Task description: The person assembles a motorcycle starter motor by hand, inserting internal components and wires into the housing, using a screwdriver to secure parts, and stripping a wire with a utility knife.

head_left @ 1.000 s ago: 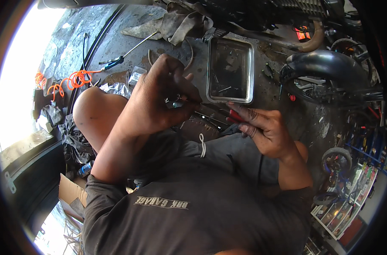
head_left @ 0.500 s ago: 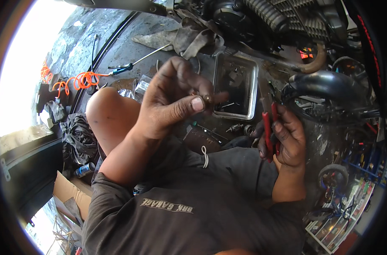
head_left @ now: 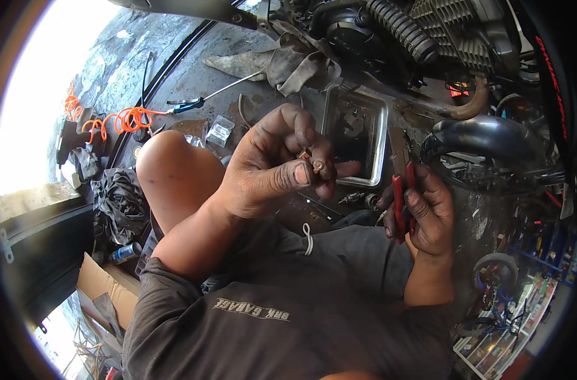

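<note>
Raised in front of my body, my left hand (head_left: 263, 168) is closed in a pinch. Between its thumb and fingers sit small brass-coloured metal fittings (head_left: 317, 166), partly covered by the fingertips; their exact kind is too small to tell. Lower and to the right, my right hand (head_left: 432, 212) is wrapped around red-handled pliers (head_left: 398, 199), whose metal jaws point up and away from me. Beyond both hands lies a metal tray (head_left: 382, 136) with dark liquid and small parts in it.
A motorcycle engine (head_left: 453, 31) and curved exhaust pipe (head_left: 477, 98) stand at the far right, near a black fender (head_left: 491, 139). A grey rag (head_left: 294, 66), an air blow gun (head_left: 190, 105) with orange coiled hose (head_left: 133, 118) and a plastic packet (head_left: 220, 130) lie on the floor.
My left hand has moved slightly right and down and turned, so the brass fittings show more clearly. My right hand keeps its grip on the pliers, almost in the same place.
</note>
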{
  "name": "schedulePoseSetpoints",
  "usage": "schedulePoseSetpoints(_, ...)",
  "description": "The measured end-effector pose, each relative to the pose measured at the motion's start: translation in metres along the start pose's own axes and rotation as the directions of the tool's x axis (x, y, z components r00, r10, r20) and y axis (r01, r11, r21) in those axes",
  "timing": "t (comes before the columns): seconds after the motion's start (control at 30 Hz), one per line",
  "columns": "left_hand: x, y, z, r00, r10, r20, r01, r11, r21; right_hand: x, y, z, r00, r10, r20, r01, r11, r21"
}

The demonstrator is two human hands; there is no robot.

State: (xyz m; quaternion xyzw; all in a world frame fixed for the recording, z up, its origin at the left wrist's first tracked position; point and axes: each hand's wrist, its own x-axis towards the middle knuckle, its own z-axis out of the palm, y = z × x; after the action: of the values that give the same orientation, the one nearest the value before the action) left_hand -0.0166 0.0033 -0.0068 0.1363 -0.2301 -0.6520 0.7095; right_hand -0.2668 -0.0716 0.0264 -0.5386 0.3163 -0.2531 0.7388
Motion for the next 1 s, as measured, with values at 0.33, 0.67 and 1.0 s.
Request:
schedulePoseSetpoints(0.33, -0.01, -0.009, 0.003, 0.978, 0.049, 0.202, -0.044, 0.999, -0.03, 0.005, -0.007, 0.007, 0.998, 0.06, -0.026, -0.062, 0.997, -0.049)
schedulePoseSetpoints(0.67, -0.003, -0.038, 0.008, 0.989, -0.06, 0.138, 0.064, 0.998, -0.021, 0.003, -0.007, 0.023, 0.985, -0.168, 0.029, 0.167, 0.986, 0.023)
schedulePoseSetpoints(1.0, -0.001, -0.051, 0.008, 0.98, -0.176, 0.091, 0.186, 0.976, -0.111, 0.01, -0.008, 0.025, 0.954, -0.276, 0.118, 0.292, 0.944, -0.157)
